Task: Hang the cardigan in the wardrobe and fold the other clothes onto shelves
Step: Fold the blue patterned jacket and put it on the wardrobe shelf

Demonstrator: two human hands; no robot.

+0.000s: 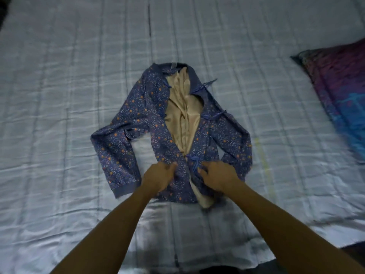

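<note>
A blue cardigan (138,123) with small orange and white flowers lies flat on the bed, front up, collar away from me. Its front is open down the middle and shows a beige lining (183,115). Blue ties hang along both front edges; the lowest pair is tied in a bow (192,160). Both sleeves bend down alongside the body. My left hand (158,177) pinches the left front panel beside the bow. My right hand (216,176) holds the right front panel just below the bow.
The bed is covered by a pale blue quilted sheet (59,76) with check lines and creases. A purple and blue patterned pillow (341,91) lies at the right edge. The bed's near edge (296,254) drops to a dark floor.
</note>
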